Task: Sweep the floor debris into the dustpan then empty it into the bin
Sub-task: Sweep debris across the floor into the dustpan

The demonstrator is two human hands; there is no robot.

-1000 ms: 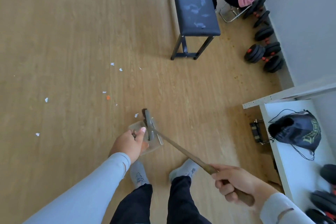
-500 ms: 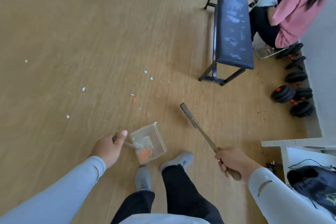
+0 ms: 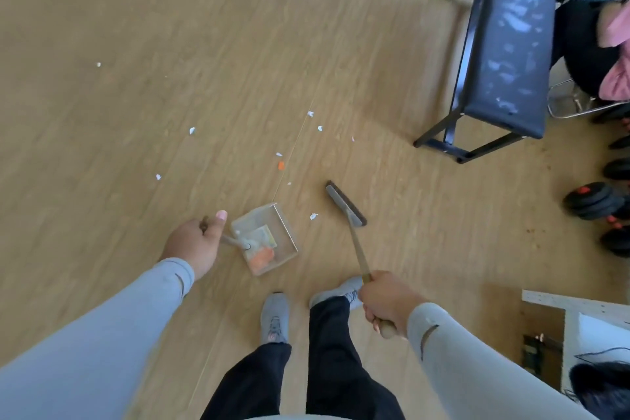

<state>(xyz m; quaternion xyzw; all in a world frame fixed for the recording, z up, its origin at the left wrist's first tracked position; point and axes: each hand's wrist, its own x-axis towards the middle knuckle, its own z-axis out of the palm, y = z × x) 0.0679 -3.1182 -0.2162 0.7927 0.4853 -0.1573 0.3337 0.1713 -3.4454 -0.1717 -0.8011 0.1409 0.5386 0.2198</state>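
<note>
Left hand (image 3: 194, 244) grips handle of clear dustpan (image 3: 264, 239) on wood floor (image 3: 136, 44) — orange scrap inside. Right hand (image 3: 387, 302) grips broom (image 3: 346, 203), head just right of white scrap (image 3: 313, 216); more debris (image 3: 280, 165) scattered beyond.

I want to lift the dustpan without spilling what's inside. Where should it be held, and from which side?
Hold the dustpan by its thin handle, coming from the left, as the left hand does now. The handle sticks out from the closed rear wall, away from the open mouth, so gripping there lets the mouth tip upward and should keep the orange and pale scraps against the back.
</note>
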